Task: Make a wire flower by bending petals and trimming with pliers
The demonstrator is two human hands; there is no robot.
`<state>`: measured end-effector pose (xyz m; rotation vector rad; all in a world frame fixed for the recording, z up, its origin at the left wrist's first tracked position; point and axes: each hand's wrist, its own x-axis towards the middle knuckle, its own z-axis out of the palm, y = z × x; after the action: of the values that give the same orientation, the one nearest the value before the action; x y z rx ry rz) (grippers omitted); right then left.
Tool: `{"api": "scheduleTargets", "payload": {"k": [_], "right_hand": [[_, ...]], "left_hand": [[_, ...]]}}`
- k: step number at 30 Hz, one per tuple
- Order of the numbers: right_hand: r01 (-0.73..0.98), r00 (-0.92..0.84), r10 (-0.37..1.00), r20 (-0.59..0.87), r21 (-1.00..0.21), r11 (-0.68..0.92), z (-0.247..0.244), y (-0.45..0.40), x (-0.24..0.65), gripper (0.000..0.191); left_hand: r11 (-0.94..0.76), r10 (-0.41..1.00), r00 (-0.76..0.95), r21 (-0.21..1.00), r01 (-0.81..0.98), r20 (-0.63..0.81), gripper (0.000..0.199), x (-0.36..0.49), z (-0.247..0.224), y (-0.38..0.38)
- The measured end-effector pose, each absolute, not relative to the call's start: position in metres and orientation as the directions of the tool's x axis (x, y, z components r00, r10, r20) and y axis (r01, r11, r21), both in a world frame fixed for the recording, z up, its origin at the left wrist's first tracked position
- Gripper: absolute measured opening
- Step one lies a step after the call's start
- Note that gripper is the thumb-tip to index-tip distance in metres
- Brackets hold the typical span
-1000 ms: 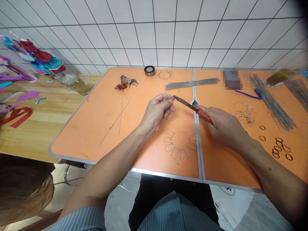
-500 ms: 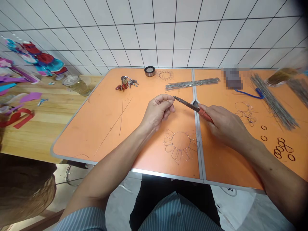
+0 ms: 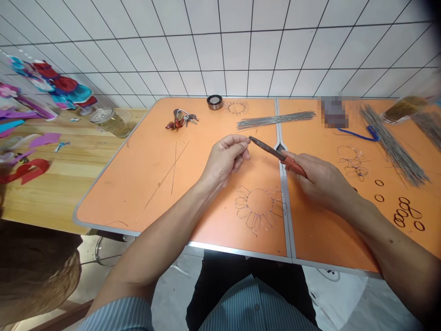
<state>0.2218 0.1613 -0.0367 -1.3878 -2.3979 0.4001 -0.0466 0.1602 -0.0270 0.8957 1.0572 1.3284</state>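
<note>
My left hand [image 3: 227, 156] is closed in a pinch, thumb against forefinger, on a thin wire that barely shows beneath the fingers. In my right hand [image 3: 319, 177] are pliers with red handles [image 3: 293, 165]. The dark jaws of the pliers point left, and their tips meet my left fingertips. What sits between the jaws is too small to make out. Below the hands, a flower-shaped wire ring [image 3: 259, 202] with looped petals lies flat on the orange table [image 3: 213, 225].
Behind my hands lie a bundle of straight wires [image 3: 275, 120], a tape roll [image 3: 215, 102] and keys [image 3: 186, 118]. Two loose wires [image 3: 165, 177] cross at left. On the right are a thicker wire bundle [image 3: 394, 145], bent wires [image 3: 353, 161] and several dark rings [image 3: 401, 214].
The tips of the pliers have risen very slightly at my left fingertips. Both hands otherwise keep nearly the same place, and the things on the table have not moved.
</note>
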Motion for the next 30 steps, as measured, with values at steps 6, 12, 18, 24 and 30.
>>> {"api": "scheduleTargets", "payload": {"k": [6, 12, 18, 24, 30], "right_hand": [[0.784, -0.501, 0.833, 0.233, -0.287, 0.551, -0.0393, 0.1611, 0.2229, 0.046], [0.788, -0.505, 0.821, 0.266, -0.247, 0.564, -0.04, 0.1608, 0.2235, 0.051], [0.779, -0.505, 0.825, 0.255, -0.277, 0.562, -0.0411, 0.1609, 0.2243, 0.048], [0.78, -0.505, 0.825, 0.255, -0.274, 0.562, -0.04, 0.1602, 0.2232, 0.049], [0.778, -0.473, 0.86, 0.191, -0.367, 0.51, -0.0342, 0.1616, 0.2209, 0.042]], "left_hand": [[0.055, 0.997, -0.04, 0.951, -0.304, -0.071, 0.006, -0.0479, -0.0288, 0.1605], [0.062, 0.996, -0.042, 0.955, -0.29, -0.078, 0.008, -0.0485, -0.0306, 0.1615], [0.068, 0.996, -0.04, 0.956, -0.284, -0.082, 0.006, -0.0473, -0.0303, 0.1614], [0.066, 0.996, -0.041, 0.956, -0.285, -0.081, 0.006, -0.0467, -0.0282, 0.1605], [0.081, 0.995, -0.04, 0.958, -0.277, -0.096, 0.006, -0.0457, -0.028, 0.1596]]}}
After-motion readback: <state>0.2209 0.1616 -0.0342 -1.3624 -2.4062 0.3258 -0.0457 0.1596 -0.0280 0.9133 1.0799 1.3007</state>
